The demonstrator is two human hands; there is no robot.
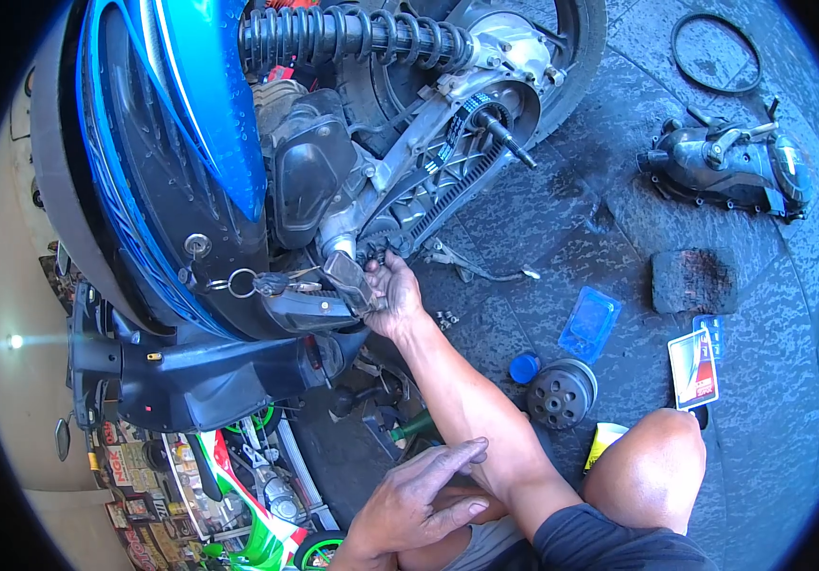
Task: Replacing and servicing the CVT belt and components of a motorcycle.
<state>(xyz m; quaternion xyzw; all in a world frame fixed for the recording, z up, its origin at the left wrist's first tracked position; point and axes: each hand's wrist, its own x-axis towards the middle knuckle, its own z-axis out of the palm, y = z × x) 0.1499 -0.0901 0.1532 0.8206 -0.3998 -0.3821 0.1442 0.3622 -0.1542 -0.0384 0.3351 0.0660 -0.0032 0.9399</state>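
My right hand [395, 297] reaches up to the lower end of the scooter's opened belt case [419, 190]. Its fingers curl in at the front pulley [385, 238], and whatever they grip is hidden. A toothed drive belt [457, 202] runs from there up to the rear pulley, where a bare shaft [514, 143] sticks out. Below my right forearm, my left hand [424, 500] hovers with fingers stretched out and nothing in them. A key with a ring [238, 283] hangs from the scooter's blue and black body [171, 181], left of my right hand.
On the dark floor at right lie a belt-case cover [728, 162], a black ring [714, 88], a dirty block [693, 281], a blue plastic tray [590, 324], a blue cap [524, 367], a round clutch bell [562, 392] and a card [693, 369]. A green motorbike [262, 528] stands lower left.
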